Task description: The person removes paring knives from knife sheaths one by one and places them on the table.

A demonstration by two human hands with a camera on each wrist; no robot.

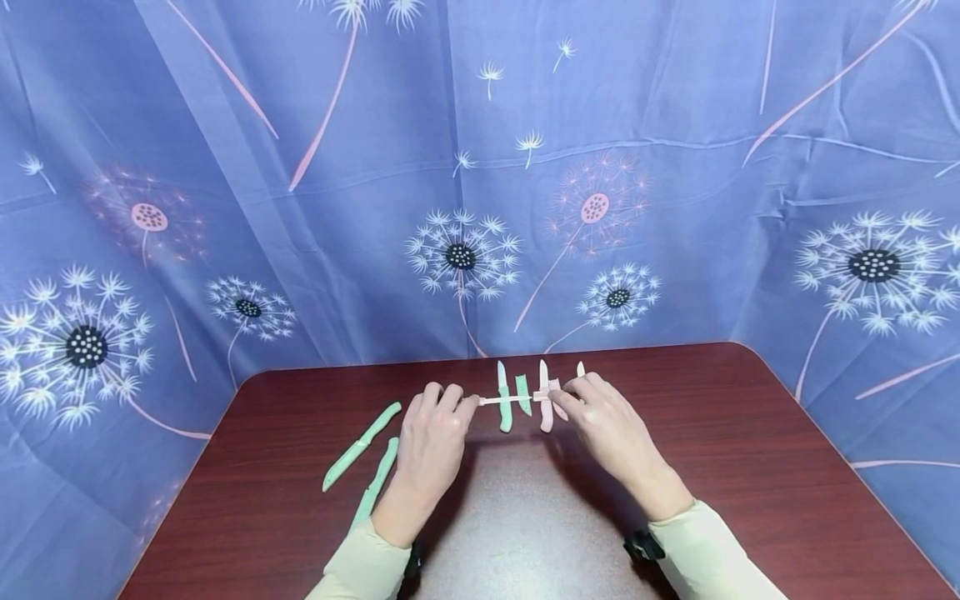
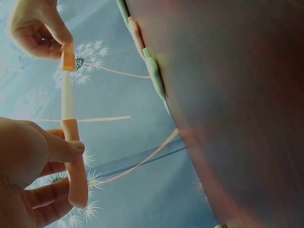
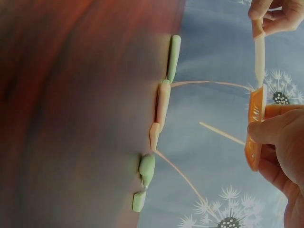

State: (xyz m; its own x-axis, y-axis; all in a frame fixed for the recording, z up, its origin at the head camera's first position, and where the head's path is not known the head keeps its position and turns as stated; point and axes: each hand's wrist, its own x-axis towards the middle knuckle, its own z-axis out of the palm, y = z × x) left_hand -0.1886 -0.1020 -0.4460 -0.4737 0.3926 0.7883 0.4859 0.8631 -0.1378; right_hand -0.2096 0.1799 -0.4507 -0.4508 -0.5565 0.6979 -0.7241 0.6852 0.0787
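Observation:
My left hand [image 1: 435,433] grips a paring knife by its pink-orange handle [image 2: 76,164], thumb on top and fingers beneath. Its pale blade [image 2: 67,97] points at the mouth of an orange slotted sheath [image 3: 254,130], which my right hand [image 1: 611,425] pinches between thumb and fingers. The blade tip meets the sheath's mouth; how far inside it sits I cannot tell. Below, on the table, lie a green knife [image 1: 505,408] with bare blade, a green sheath [image 1: 523,396], a pink knife [image 1: 545,412] and a pink sheath [image 1: 557,398]. Another blade [image 1: 581,368] shows behind my right hand, its handle hidden.
Two green knives lie at the left of the dark red table [image 1: 720,433]: one sheathed knife [image 1: 362,446] and another green knife [image 1: 377,483] partly behind my left forearm. A blue dandelion-print cloth [image 1: 360,275] hangs along the table's back and sides.

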